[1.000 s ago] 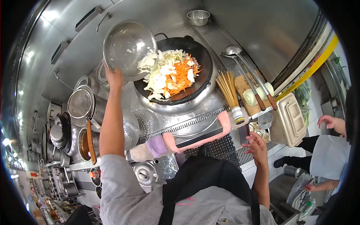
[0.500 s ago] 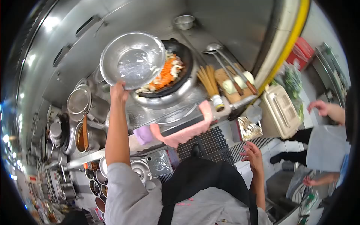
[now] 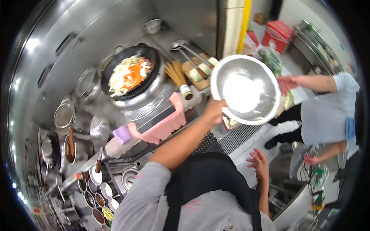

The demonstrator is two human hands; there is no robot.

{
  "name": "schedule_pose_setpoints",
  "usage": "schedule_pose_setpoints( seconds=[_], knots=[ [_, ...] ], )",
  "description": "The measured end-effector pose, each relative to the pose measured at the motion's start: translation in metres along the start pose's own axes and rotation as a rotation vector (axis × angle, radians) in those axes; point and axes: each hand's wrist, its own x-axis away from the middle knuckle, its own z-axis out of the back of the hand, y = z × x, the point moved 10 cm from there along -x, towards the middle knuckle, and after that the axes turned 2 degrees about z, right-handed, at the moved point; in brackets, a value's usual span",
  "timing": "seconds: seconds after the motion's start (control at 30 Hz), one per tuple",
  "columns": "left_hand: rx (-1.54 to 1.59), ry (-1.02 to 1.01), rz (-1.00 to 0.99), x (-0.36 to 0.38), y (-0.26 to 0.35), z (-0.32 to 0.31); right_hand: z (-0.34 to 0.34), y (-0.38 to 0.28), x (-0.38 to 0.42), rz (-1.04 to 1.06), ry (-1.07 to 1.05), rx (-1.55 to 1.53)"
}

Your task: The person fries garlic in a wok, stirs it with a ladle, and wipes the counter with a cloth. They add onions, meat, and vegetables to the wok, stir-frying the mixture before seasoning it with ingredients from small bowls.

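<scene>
My left hand [image 3: 214,111] grips the near left rim of a shiny metal mixing bowl [image 3: 219,82], its inside bright with glare. At the bowl's far right rim is a co-worker's hand [image 3: 288,82], overlapping the edge in this view. My right hand [image 3: 259,164] hangs low at my right side, holding nothing, fingers apart. On the stove to the left, a black wok [image 3: 154,67] contains shredded orange and pale vegetables [image 3: 131,75].
Behind the bowl lie ladles [image 3: 192,63] with wooden handles on a board and a bundle of bamboo sticks [image 3: 175,75]. A pink cloth [image 3: 165,129] drapes the stove's front. Pots and a strainer [image 3: 99,131] stand left. The co-worker [image 3: 322,119] stands right, near a red bin [image 3: 275,36].
My left hand has swung the bowl from beside the wok across to the right, to the co-worker's hand. The view has turned right. My right hand stays low and open.
</scene>
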Motion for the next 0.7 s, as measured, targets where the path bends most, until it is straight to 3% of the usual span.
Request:
schedule_pose_setpoints(
  seconds=[0.03,0.13,0.2,0.27,0.47,0.53,0.6,0.63,0.67,0.7],
  knots=[
    [-0.142,0.097,0.053,-0.007,-0.012,-0.011,0.006,0.005,0.005,-0.041,0.038,0.005],
    [-0.223,0.03,0.04,-0.018,-0.024,-0.068,0.015,0.022,0.01,-0.053,0.034,-0.03],
    [-0.258,0.05,0.012,-0.06,-0.064,-0.057,0.01,0.02,0.004,-0.047,0.011,-0.012],
    [-0.273,0.082,0.038,-0.056,-0.057,-0.071,0.0,0.014,-0.005,-0.035,-0.019,0.003],
    [-0.277,-0.114,0.208,-0.064,-0.063,-0.132,-0.068,-0.025,-0.06,0.051,-0.193,0.146],
    [-0.458,-0.199,0.245,-0.057,-0.038,-0.147,-0.094,-0.032,-0.087,0.09,-0.261,0.263],
    [-0.782,-0.358,-0.104,-0.05,0.033,-0.146,-0.127,-0.087,-0.104,0.276,-0.234,0.455],
    [-0.85,-0.368,-0.441,-0.044,0.072,-0.126,-0.144,-0.113,-0.117,0.402,-0.228,0.554],
    [-0.824,-0.328,-0.494,-0.027,0.114,-0.103,-0.167,-0.138,-0.13,0.531,-0.232,0.65],
    [-0.955,-0.154,-0.622,-0.012,0.158,-0.068,-0.189,-0.165,-0.143,0.642,-0.206,0.645]
  ],
)
